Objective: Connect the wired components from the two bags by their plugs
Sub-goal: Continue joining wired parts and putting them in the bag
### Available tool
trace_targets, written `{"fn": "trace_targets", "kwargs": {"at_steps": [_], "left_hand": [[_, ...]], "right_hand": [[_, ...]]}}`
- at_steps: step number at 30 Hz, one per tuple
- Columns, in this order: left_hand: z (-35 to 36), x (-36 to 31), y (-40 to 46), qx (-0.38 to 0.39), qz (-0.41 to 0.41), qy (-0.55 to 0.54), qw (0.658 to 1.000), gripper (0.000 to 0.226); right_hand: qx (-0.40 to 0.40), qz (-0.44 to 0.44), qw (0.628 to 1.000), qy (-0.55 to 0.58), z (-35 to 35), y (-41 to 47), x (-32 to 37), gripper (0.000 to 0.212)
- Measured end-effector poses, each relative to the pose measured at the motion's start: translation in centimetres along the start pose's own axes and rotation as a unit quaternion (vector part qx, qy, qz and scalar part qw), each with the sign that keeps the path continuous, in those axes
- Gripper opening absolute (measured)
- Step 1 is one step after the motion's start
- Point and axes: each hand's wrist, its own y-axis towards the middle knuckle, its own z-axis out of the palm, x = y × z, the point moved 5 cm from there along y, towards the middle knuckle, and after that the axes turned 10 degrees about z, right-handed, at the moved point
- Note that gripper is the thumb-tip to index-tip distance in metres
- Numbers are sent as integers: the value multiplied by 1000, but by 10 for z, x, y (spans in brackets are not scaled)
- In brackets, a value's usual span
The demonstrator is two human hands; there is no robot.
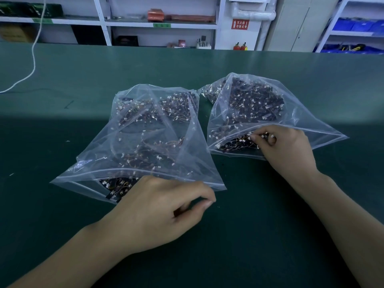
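Two clear zip bags lie on the green table, both full of small dark components with thin wires and white plugs. My left hand [162,208] sits just outside the open mouth of the left bag [145,142]. Its fingers are curled and the thumb meets the fingertips; whether they hold anything is hidden. My right hand [286,148] reaches into the mouth of the right bag [270,113]. There its fingers pinch a wired component [269,137] whose white plugs show between them.
The green table [249,225] stretches far back to white shelving. A white cable [31,65] hangs down onto the table at the far left. Behind the right bag a smaller bag of parts [209,92] peeks out.
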Motion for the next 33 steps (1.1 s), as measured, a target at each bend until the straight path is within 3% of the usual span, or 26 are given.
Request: {"fn": "trace_targets", "kwargs": {"at_steps": [6,13,16,22,33], "left_hand": [[0,-1,2,18,-3,-6,1000,11],[0,-2,2,34,-9,-6,999,11],[0,-2,3,37,-10,-6,999,11],[0,-2,3,55,-13,-6,998,11],[1,-4,4,73,-10,-8,997,12]], "right_hand": [[-2,18,1000,-2,0,-1,4,6],[6,35,996,82,7,-7,13,32],[44,6,992,115,13,-9,21,26],[98,-76,991,49,17,-15,35,31],[52,-50,996,-47,13,-18,41,22]]}}
